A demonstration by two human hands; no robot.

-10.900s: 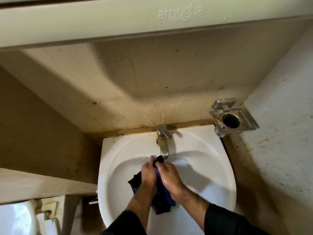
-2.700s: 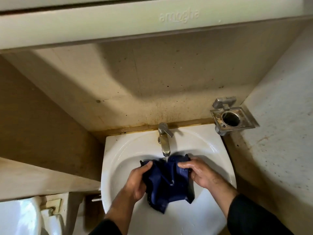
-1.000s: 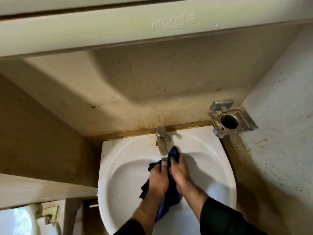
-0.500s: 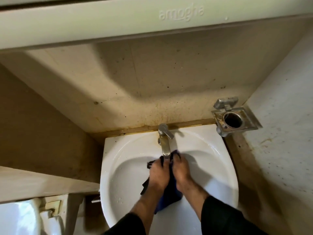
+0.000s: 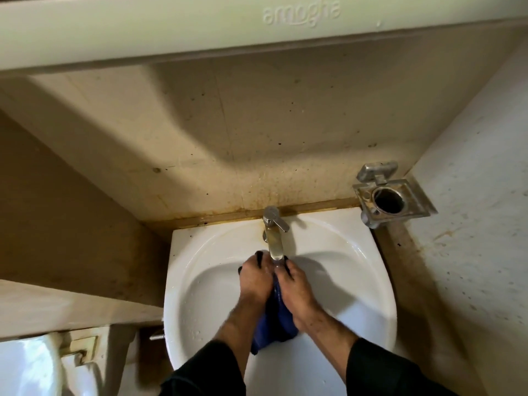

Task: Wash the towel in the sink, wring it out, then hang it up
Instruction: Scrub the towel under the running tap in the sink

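Towel [image 5: 275, 318] bunched at lower centre of frame in sink [image 5: 368, 284] under tap [image 5: 275, 238], left hand [image 5: 255, 281] and right hand [image 5: 295, 290] gripping it tight; washing underway, wringing and hanging left.

Both forearms are bare from the wrist up to black sleeves, the left sleeve [image 5: 205, 370] and the right sleeve [image 5: 391, 370], pushed back toward the elbows. The fabric is plain and dark, with no visible markings, cuffs or buttons. The left hand [image 5: 254, 281] and right hand [image 5: 295, 290] wear no gloves, rings or watch, and the forearms show dark hair.
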